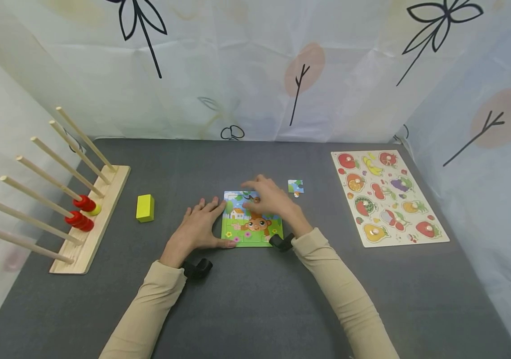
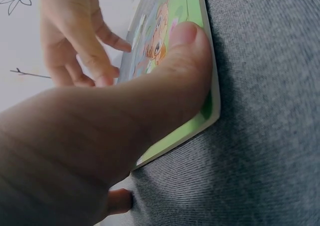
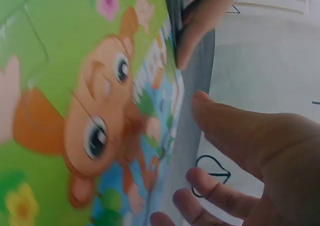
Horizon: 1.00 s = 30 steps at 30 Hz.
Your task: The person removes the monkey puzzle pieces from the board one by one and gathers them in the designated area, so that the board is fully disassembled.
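A jigsaw puzzle (image 1: 252,238) with a monkey on a green and blue scene lies flat on the grey table. My left hand (image 1: 200,225) rests along its left side, the thumb (image 2: 187,51) on the lower left corner and the other fingers stretched out beyond the edge. Over the upper right part hovers my right hand (image 1: 272,200). Its thumb and fingers are spread apart, and in the right wrist view nothing shows between them. A loose puzzle piece (image 1: 296,186), blue and green, lies on the table just right of the puzzle's top corner.
At the left stands a wooden peg rack (image 1: 98,222) with long tilted rods and red rings (image 1: 80,221). A yellow block (image 1: 145,208) sits between it and my left hand. The fruit board (image 1: 387,199) lies at the right. Printed cloth (image 1: 255,70) hangs behind the table.
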Available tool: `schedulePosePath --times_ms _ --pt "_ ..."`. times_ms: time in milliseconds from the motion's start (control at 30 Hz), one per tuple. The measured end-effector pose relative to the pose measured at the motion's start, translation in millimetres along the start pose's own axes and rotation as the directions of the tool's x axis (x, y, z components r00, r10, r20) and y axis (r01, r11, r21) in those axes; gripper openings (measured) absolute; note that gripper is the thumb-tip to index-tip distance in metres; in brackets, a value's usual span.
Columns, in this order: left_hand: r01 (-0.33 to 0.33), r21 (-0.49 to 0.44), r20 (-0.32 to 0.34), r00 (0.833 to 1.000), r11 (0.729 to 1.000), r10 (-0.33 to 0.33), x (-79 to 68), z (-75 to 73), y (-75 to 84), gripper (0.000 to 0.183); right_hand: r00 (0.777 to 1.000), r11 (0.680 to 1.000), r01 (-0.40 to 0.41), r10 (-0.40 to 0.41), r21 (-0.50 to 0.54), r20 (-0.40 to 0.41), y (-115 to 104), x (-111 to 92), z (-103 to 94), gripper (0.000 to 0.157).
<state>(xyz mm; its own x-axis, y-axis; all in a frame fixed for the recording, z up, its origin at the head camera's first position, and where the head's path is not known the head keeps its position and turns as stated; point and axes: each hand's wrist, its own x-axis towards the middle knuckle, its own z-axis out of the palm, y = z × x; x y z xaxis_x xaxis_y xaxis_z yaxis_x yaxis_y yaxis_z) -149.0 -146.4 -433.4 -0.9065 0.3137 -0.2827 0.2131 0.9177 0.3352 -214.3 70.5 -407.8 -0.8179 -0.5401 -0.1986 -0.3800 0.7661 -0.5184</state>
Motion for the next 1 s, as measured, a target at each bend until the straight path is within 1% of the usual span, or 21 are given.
schedulePosePath --times_ms 133,267,433,767,1000 --pt "-0.002 0.003 -0.001 1.000 1.000 0.002 1.2 -1.1 0.0 0.117 0.998 0.999 -0.043 0.044 -0.012 0.033 0 1 5.6 0.054" --pt "0.002 0.006 0.001 1.000 1.000 -0.002 2.2 -2.1 -0.5 0.117 0.997 0.997 -0.069 0.070 -0.024 0.028 0 2 7.8 0.051" --pt "0.002 0.013 -0.003 1.000 1.000 -0.002 3.3 -3.2 -0.5 0.117 0.998 0.998 -0.066 0.066 -0.010 0.016 0 3 7.7 0.043" --pt "0.005 0.022 -0.013 1.000 1.000 -0.005 1.5 -0.7 0.8 0.117 0.998 0.998 -0.062 0.062 0.001 0.010 -2 0 10.2 0.039" --pt "0.001 0.018 -0.010 1.000 1.000 -0.001 -0.6 2.0 1.0 0.116 0.998 0.998 -0.058 0.058 -0.024 -0.003 -2 -3 13.5 0.038"
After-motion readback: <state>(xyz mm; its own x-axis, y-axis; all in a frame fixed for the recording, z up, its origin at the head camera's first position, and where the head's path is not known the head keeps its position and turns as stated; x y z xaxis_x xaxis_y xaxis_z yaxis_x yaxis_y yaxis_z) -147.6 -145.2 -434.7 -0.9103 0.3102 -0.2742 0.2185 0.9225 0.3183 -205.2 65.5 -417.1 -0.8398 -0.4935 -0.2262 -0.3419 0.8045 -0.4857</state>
